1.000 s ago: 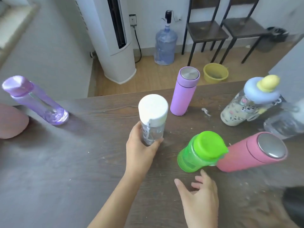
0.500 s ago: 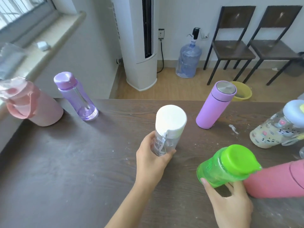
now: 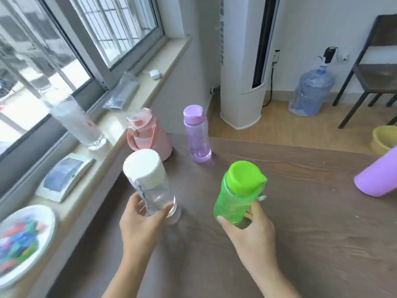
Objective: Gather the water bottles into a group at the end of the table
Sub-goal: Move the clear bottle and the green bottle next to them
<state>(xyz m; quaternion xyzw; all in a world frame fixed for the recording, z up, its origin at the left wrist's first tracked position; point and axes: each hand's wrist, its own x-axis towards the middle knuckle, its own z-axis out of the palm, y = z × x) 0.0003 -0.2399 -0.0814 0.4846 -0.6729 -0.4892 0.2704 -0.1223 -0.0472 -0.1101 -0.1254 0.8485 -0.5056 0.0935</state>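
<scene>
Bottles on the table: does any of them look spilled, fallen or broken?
Nothing stands out. The pink jug and the purple bottle stand upright, caps closed. The left hand holds the clear bottle, the right hand the green bottle. No spilled water shows.

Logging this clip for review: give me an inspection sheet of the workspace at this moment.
Surface: dark wood table, light specks on it.
Job's things: pink jug and purple clear bottle upright near the table's window end; purple flask at right edge.
Clutter: windowsill holds a tall clear bottle, plastic bag, plate of coloured bits.
Grippers: left hand grips white-capped bottle; right hand grips green bottle.
Cables: black cord beside the tower air conditioner.
Surroundings: water jug, chair, yellow basin.
</scene>
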